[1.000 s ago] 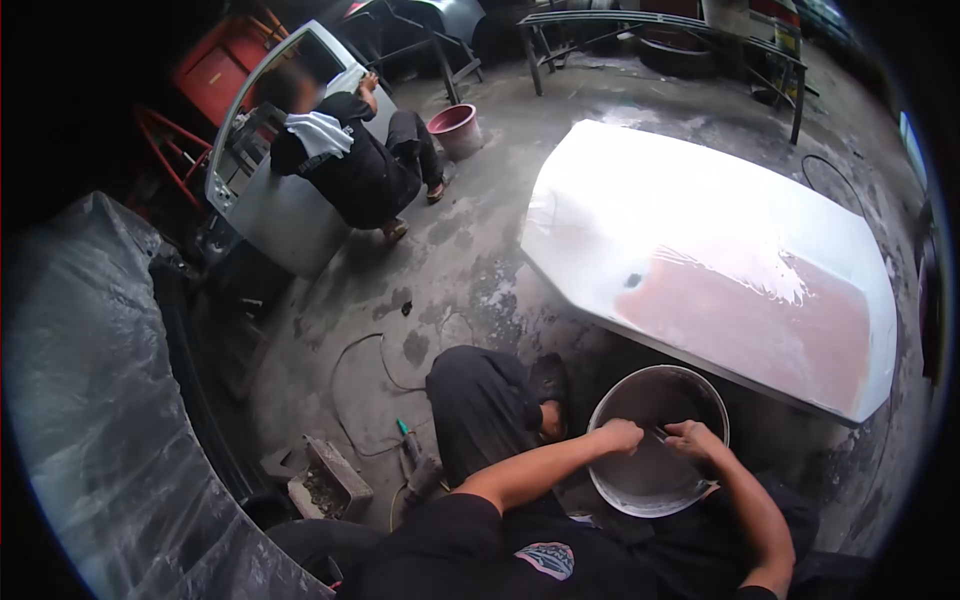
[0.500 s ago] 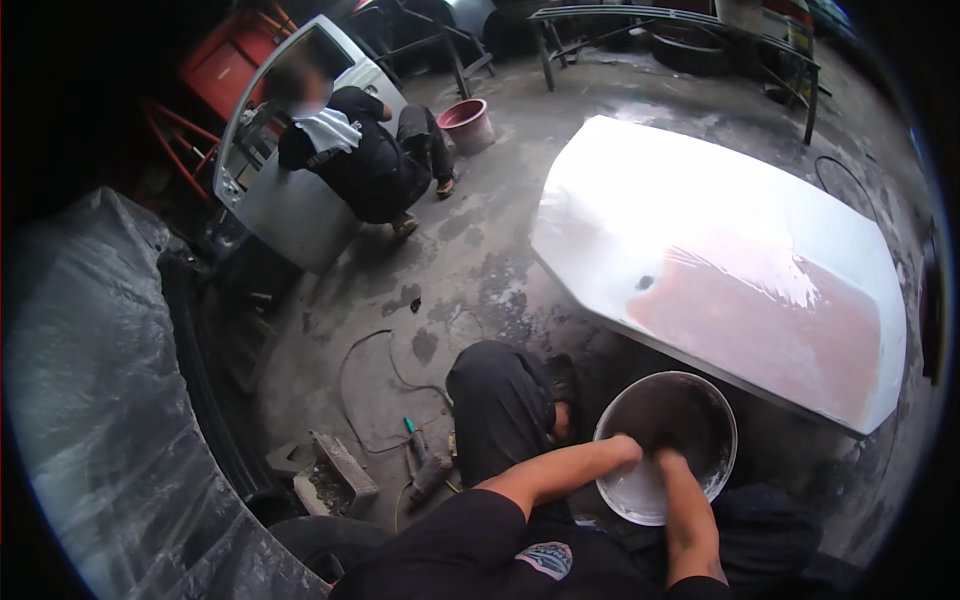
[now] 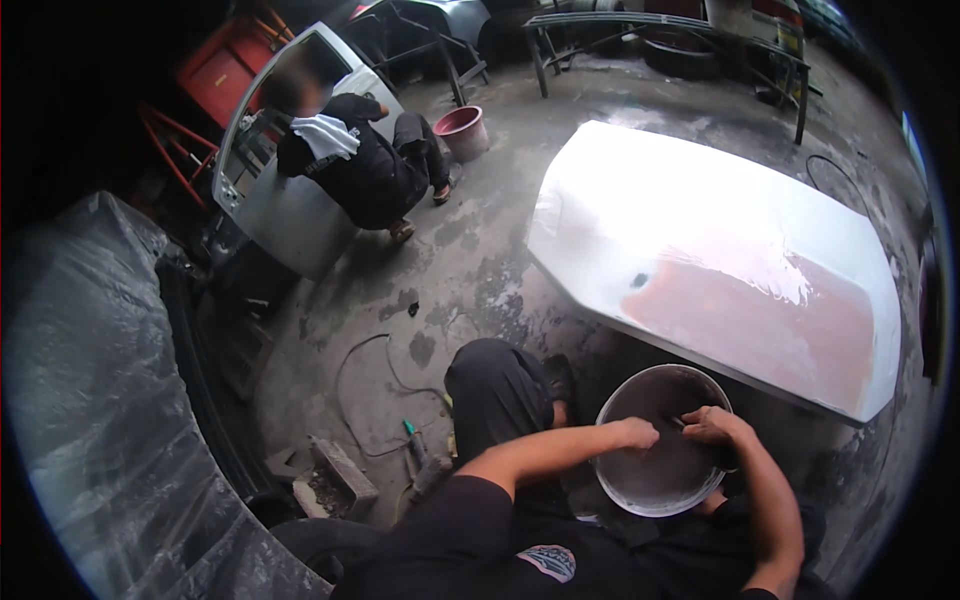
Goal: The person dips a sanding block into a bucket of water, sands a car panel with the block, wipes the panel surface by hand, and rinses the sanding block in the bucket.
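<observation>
Between my legs stands a round bucket (image 3: 612, 492) with a pale rim and murky greyish liquid in it. My left hand (image 3: 638, 434) is closed above the bucket's left side; anything in its fingers is hidden. Over the right side, my right hand (image 3: 708, 424) has its fingers bent together at a small dark thing too blurred to name. The hands are apart from each other. Just beyond the bucket lies a large white car panel (image 3: 800, 235) with a pinkish-brown patch and a wet shine.
At the left a person (image 3: 355, 170) squats against a car door (image 3: 290, 215), near a reddish bucket (image 3: 462, 138). A corded power tool (image 3: 425, 465) and a concrete block (image 3: 345, 478) lie left of my knee. Plastic sheeting (image 3: 95, 370) covers something at far left; a metal frame (image 3: 660, 20) stands behind.
Both hands have come up out of the bucket, where they were dipped. My right hand has moved toward its right rim, with the elbow swung outward.
</observation>
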A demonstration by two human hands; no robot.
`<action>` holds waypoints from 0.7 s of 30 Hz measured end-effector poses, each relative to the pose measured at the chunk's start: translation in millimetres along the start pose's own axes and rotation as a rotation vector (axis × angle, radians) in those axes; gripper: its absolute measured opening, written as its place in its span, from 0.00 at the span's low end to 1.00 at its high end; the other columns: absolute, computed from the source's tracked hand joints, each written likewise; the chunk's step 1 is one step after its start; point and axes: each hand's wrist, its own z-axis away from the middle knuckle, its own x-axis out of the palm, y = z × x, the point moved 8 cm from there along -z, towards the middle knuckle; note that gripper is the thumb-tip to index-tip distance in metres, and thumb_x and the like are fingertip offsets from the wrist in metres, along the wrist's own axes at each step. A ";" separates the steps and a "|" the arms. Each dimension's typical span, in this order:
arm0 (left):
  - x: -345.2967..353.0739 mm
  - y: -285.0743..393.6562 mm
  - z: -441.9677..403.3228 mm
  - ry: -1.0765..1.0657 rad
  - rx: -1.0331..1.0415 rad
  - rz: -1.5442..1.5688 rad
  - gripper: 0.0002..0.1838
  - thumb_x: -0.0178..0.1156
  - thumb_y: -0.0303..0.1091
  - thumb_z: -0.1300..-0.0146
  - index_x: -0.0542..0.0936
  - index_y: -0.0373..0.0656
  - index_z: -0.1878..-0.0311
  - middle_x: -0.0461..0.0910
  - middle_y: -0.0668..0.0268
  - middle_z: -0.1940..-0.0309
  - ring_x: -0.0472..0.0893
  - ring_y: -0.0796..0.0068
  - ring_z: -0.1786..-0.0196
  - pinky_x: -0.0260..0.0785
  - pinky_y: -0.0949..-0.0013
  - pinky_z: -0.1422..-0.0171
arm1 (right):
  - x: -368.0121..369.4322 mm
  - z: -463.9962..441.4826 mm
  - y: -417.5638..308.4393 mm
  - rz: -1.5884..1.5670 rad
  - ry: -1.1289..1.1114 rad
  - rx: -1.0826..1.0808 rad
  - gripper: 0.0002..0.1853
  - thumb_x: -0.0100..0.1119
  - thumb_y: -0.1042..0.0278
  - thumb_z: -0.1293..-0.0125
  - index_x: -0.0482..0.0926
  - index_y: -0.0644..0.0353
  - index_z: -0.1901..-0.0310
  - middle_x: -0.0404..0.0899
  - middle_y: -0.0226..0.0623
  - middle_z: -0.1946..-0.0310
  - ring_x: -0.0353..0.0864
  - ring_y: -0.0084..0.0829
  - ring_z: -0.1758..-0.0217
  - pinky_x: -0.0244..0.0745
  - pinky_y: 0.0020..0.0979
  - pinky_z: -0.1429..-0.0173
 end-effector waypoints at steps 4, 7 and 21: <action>-72.8 23.6 22.6 -0.012 0.100 -0.076 0.12 0.62 0.40 0.35 0.87 0.41 0.60 0.90 0.51 0.64 0.90 0.46 0.57 0.82 0.45 0.53 | -17.2 46.3 -16.3 -0.148 0.011 -0.101 0.31 0.61 0.60 0.32 0.78 0.57 0.27 0.90 0.48 0.47 0.89 0.40 0.44 0.80 0.39 0.37; -126.1 40.0 45.9 -0.018 0.077 -0.019 0.19 0.70 0.48 0.35 0.87 0.40 0.56 0.89 0.52 0.62 0.89 0.46 0.53 0.81 0.44 0.51 | -11.4 60.4 -13.9 -0.450 0.053 -0.186 0.32 0.62 0.64 0.32 0.77 0.60 0.26 0.90 0.43 0.50 0.87 0.30 0.47 0.79 0.32 0.39; -51.2 58.0 23.7 -0.256 0.062 -0.099 0.13 0.63 0.40 0.35 0.91 0.43 0.59 0.91 0.54 0.59 0.91 0.52 0.51 0.84 0.49 0.49 | 49.1 9.3 1.5 0.042 0.027 -0.118 0.27 0.61 0.53 0.32 0.80 0.55 0.34 0.86 0.61 0.49 0.85 0.60 0.42 0.78 0.54 0.36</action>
